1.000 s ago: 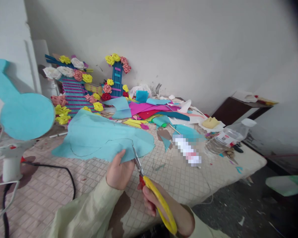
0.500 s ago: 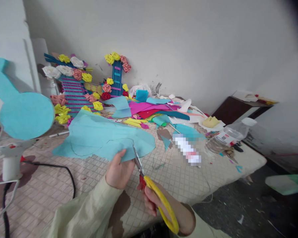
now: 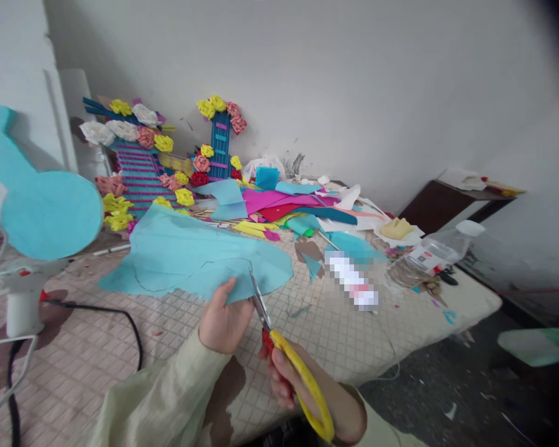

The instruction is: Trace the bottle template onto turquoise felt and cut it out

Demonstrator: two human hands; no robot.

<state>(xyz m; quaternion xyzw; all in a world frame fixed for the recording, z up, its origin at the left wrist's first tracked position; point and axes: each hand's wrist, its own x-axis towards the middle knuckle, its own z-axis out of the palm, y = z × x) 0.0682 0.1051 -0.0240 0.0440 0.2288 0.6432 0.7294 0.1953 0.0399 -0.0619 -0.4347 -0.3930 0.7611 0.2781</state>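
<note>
A sheet of light blue paper (image 3: 181,254) with a curved pencil outline spreads over the table. My left hand (image 3: 226,320) pinches its near edge, thumb on top and the other fingers underneath. In my right hand (image 3: 289,375) are scissors (image 3: 262,308) with one yellow and one red handle. Their blades reach the paper just right of my left thumb, with the tip near the drawn line. The lower blade is partly hidden by the paper's edge.
The table (image 3: 177,347) has a tiled-pattern cover. Coloured paper scraps (image 3: 279,202) pile up behind, beside flower-trimmed models (image 3: 140,174). A blue round shape (image 3: 51,214) and a black cable (image 3: 130,329) are left. A plastic bottle (image 3: 423,257) lies right.
Hardly anything differs. The view has shifted very slightly; both hands, the paper and the scissors keep about the same places.
</note>
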